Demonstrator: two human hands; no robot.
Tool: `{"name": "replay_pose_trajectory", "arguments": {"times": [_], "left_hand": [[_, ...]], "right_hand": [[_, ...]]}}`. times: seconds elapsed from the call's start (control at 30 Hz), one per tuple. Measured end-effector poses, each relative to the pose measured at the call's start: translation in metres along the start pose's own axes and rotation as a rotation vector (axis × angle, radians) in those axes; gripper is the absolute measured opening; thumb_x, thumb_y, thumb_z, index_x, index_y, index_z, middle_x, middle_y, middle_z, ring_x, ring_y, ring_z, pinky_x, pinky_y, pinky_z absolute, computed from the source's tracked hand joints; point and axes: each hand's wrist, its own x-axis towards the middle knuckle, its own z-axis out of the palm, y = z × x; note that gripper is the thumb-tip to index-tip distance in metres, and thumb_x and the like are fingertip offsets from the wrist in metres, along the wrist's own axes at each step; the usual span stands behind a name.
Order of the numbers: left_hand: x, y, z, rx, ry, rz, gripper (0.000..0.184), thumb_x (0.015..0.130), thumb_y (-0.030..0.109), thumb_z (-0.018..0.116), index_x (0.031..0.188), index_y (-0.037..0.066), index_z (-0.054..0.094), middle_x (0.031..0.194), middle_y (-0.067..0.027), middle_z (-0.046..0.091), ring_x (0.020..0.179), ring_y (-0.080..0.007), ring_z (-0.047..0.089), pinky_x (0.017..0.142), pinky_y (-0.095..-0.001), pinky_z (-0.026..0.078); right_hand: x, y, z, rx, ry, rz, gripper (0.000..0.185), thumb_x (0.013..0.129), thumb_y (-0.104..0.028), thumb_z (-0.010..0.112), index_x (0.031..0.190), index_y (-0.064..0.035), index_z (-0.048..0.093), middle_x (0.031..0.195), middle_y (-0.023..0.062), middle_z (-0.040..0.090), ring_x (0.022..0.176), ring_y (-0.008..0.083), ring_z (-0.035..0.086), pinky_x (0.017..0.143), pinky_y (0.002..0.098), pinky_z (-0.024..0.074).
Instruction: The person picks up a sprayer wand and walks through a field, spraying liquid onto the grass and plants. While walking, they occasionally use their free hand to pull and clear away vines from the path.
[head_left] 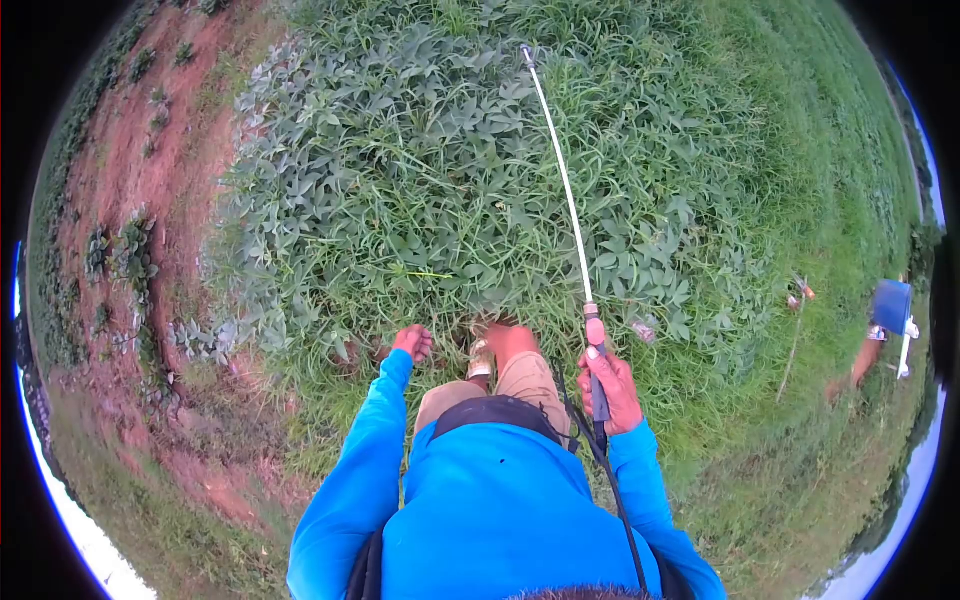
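Wand [573, 208], thin and white, maybe a sprayer lance: angled out over the leafy plants [470, 115], far tip [528, 52] above or among the leaves, can't tell which. Pink and grey handle [597, 385] at the near end, in the right hand [620, 392], grip wrapped firmly around it, thumb along the top. Dark hose or cord [612, 487] runs from the handle end down by the body.

Left hand [415, 342]: low over the grass beside the shorts [440, 400], fingers loosely curled, nothing seen in it; can't tell if fully closed.

Step in hand, judged: wand held out and aimed over the foliage. No spray visible, so can't tell if it's running. Any next sweep would call for a steady right wrist, tip clear of stems, cord free of the legs.

Around: shoe [481, 362] in the greenery, reddish soil [190, 110] off left, pale crumpled item [643, 331] right of the handle, blue object [891, 303] far right.
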Motion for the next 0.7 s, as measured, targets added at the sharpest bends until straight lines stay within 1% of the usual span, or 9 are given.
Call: {"name": "replay_pose_trajectory", "arguments": {"times": [0.2, 0.23, 0.27, 0.33, 0.4, 0.47, 0.53, 0.6, 0.7], "left_hand": [[0.009, 0.005, -0.007, 0.049, 0.038, -0.11, 0.034, 0.089, 0.04, 0.044, 0.092, 0.008, 0.056, 0.07, -0.0044, 0.06, 0.051, -0.0147, 0.053, 0.041, -0.0286, 0.039], [0.007, 0.003, -0.009, 0.016, 0.029, -0.072, 0.034, 0.088, 0.04, 0.046, 0.092, 0.008, 0.055, 0.068, -0.0052, 0.06, 0.049, -0.0155, 0.053, 0.04, -0.0289, 0.039], [0.007, 0.003, -0.011, 0.026, 0.027, -0.069, 0.034, 0.088, 0.04, 0.046, 0.092, 0.008, 0.055, 0.068, -0.0052, 0.06, 0.049, -0.0155, 0.053, 0.04, -0.0289, 0.039], [0.001, 0.017, -0.01, 0.029, 0.046, -0.134, 0.034, 0.087, 0.041, 0.047, 0.091, 0.008, 0.055, 0.069, -0.006, 0.061, 0.048, -0.0156, 0.053, 0.04, -0.0286, 0.039], [0.004, 0.026, -0.014, 0.077, 0.063, -0.122, 0.033, 0.088, 0.04, 0.047, 0.091, 0.008, 0.055, 0.07, -0.007, 0.062, 0.049, -0.0157, 0.054, 0.04, -0.0277, 0.039], [0.025, 0.028, -0.025, 0.089, 0.044, -0.136, 0.033, 0.087, 0.037, 0.044, 0.093, 0.007, 0.057, 0.077, -0.0068, 0.064, 0.056, -0.0179, 0.057, 0.048, -0.0345, 0.045], [0.031, 0.047, -0.023, 0.105, 0.049, -0.12, 0.033, 0.086, 0.037, 0.044, 0.094, 0.009, 0.058, 0.078, -0.0065, 0.064, 0.057, -0.018, 0.057, 0.049, -0.0351, 0.045], [0.04, 0.061, -0.02, 0.077, 0.096, -0.126, 0.036, 0.087, 0.042, 0.047, 0.09, 0.008, 0.057, 0.072, -0.0059, 0.062, 0.051, -0.0155, 0.054, 0.043, -0.0303, 0.041], [0.042, 0.084, -0.006, 0.084, 0.069, -0.081, 0.035, 0.087, 0.042, 0.048, 0.089, 0.008, 0.057, 0.071, -0.004, 0.06, 0.051, -0.0151, 0.054, 0.043, -0.0308, 0.041]], "right_hand": [[0.0, -0.02, -0.038, 0.279, 0.123, -0.079, 0.037, 0.088, -0.043, 0.06, 0.094, -0.0069, 0.051, 0.062, -0.0003, 0.048, 0.041, 0.0056, 0.042, 0.035, 0.0196, 0.0336], [0.002, -0.023, -0.048, 0.313, 0.123, -0.107, 0.039, 0.09, -0.045, 0.057, 0.095, -0.0066, 0.051, 0.062, 0.0007, 0.048, 0.041, 0.0066, 0.042, 0.035, 0.0201, 0.0343], [0.003, -0.029, -0.055, 0.322, 0.125, -0.113, 0.039, 0.09, -0.045, 0.057, 0.095, -0.0066, 0.051, 0.062, 0.0007, 0.048, 0.041, 0.0066, 0.042, 0.035, 0.0201, 0.0343], [0.005, -0.042, -0.068, 0.53, 0.119, -0.161, 0.04, 0.091, -0.046, 0.053, 0.096, -0.0064, 0.051, 0.062, 0.0011, 0.048, 0.041, 0.0072, 0.043, 0.034, 0.0207, 0.0346], [0.004, -0.055, -0.078, 0.546, 0.165, -0.208, 0.042, 0.093, -0.048, 0.049, 0.095, -0.0058, 0.052, 0.061, 0.0017, 0.049, 0.041, 0.0079, 0.043, 0.033, 0.0211, 0.0347], [0.007, -0.068, -0.09, 0.653, 0.14, -0.299, 0.044, 0.093, -0.05, 0.047, 0.093, -0.0058, 0.054, 0.061, 0.0019, 0.049, 0.04, 0.0083, 0.043, 0.033, 0.0211, 0.0349], [0.014, -0.075, -0.102, 0.668, 0.126, -0.328, 0.048, 0.092, -0.053, 0.047, 0.091, -0.0055, 0.055, 0.06, 0.0021, 0.049, 0.039, 0.0087, 0.043, 0.032, 0.0215, 0.0351], [0.016, -0.077, -0.11, 0.699, 0.082, -0.41, 0.051, 0.093, -0.052, 0.044, 0.1, -0.0031, 0.054, 0.064, 0.004, 0.054, 0.041, 0.0114, 0.047, 0.034, 0.0244, 0.0378], [0.011, -0.086, -0.101, 0.725, 0.073, -0.449, 0.049, 0.093, -0.052, 0.043, 0.105, -0.0056, 0.053, 0.069, 0.0072, 0.054, 0.04, 0.0121, 0.045, 0.033, 0.0244, 0.0377]]}}
